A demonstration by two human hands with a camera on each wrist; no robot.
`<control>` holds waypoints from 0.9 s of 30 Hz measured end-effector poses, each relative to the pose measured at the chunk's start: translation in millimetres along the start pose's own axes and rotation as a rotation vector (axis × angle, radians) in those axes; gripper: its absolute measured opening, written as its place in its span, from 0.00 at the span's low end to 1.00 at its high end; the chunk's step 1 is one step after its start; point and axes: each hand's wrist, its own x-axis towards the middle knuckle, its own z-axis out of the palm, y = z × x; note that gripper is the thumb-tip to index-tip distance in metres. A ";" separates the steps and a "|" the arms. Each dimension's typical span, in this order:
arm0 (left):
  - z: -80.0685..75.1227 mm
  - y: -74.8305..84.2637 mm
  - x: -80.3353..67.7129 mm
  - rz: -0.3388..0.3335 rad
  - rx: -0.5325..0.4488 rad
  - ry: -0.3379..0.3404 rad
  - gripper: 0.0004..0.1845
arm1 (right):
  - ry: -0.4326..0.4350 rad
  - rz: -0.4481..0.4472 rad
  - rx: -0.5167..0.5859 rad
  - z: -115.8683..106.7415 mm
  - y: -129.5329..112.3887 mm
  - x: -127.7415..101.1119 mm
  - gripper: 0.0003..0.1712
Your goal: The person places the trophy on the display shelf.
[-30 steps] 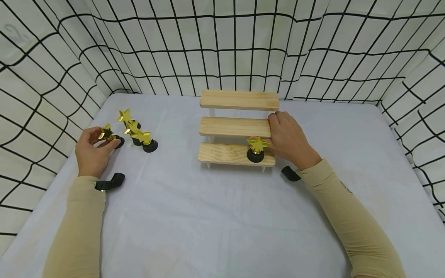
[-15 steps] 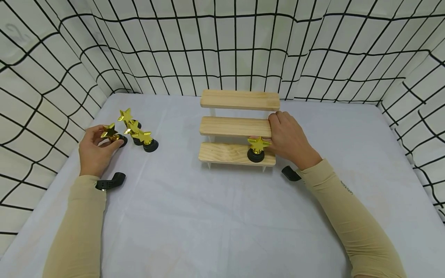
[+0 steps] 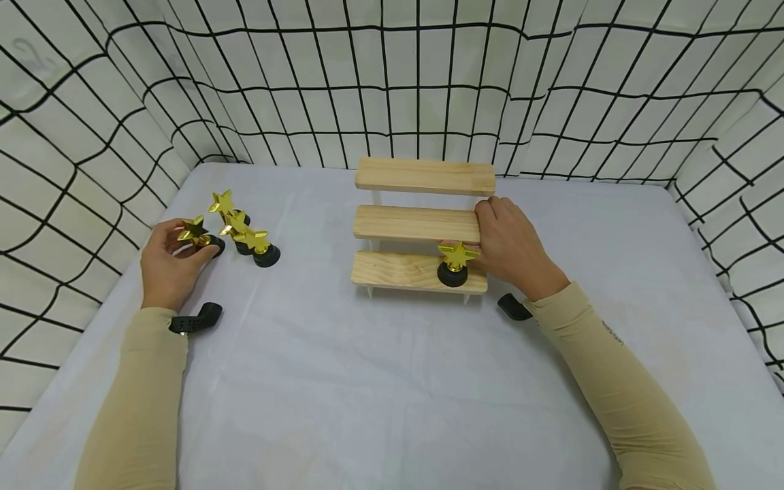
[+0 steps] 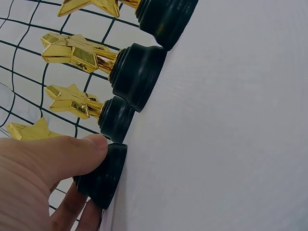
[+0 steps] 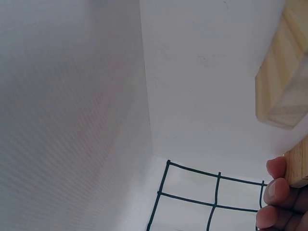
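Slightly, the gold star trophy (image 3: 194,232), its black base (image 4: 109,176) pinched between thumb and fingers of the left hand (image 3: 169,264), was brought nearer the three trophies (image 3: 237,225) standing on the white cloth (image 3: 392,381). By the right hand (image 3: 513,245), the right end of the middle shelf (image 3: 413,223) was gripped throughout, apparently for steadiness. With one trophy (image 3: 455,262) upright on the lowest shelf (image 3: 392,269), the work was judged little advanced.

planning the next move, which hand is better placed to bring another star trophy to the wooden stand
Probably the left hand: it grips a star trophy beside three other trophies, while the right hand holds the right end of the middle shelf.
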 end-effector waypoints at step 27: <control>0.1 2.8 -1.8 0.009 -0.015 -0.001 0.33 | 0.022 -0.014 -0.002 1.9 1.8 -0.8 0.58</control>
